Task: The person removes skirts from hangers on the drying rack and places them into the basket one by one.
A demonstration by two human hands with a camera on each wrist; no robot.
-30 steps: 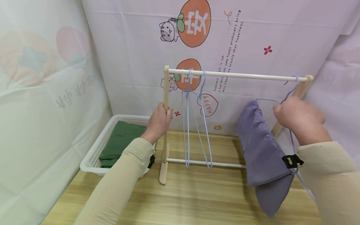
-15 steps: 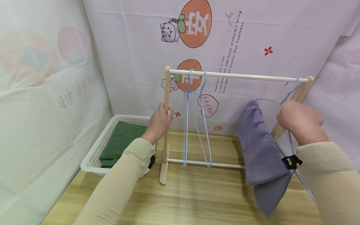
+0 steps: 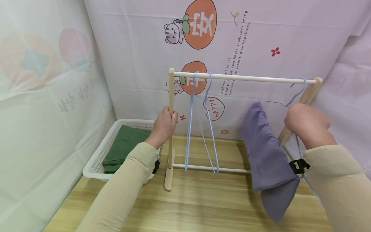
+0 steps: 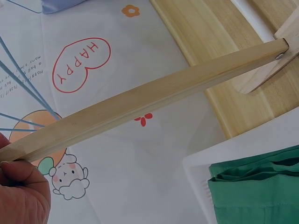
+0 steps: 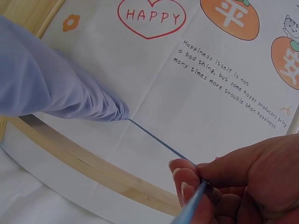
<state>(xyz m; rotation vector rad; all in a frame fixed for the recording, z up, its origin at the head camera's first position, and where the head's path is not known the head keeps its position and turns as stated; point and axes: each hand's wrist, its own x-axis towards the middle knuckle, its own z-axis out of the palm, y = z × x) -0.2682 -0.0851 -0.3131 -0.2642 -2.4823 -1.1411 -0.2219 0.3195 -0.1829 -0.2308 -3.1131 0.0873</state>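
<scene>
My left hand [image 3: 164,125] grips the left wooden upright [image 3: 171,96] of a small clothes rack; the thumb shows against the wood in the left wrist view. At the right end, my right hand [image 3: 308,124] pinches a blue wire hanger [image 5: 159,140] between thumb and fingers. That hanger's hook loops over the white top rail [image 3: 246,77]. A purple garment [image 3: 265,154] drapes folded over the hanger, its lower corner hanging down. Two bare blue hangers [image 3: 213,129] hang on the rail near the left upright.
A white plastic basket [image 3: 92,164] with folded green cloth [image 3: 127,141] stands left of the rack on the wooden table [image 3: 203,206]. A white lower rail [image 3: 232,169] joins the rack's sides. Printed white sheets [image 3: 139,58] enclose the back and sides.
The right hand has shifted slightly with the hanger, and the purple garment has swung a little left. The leftmost bare hanger has turned more edge-on. The left hand keeps its place.
</scene>
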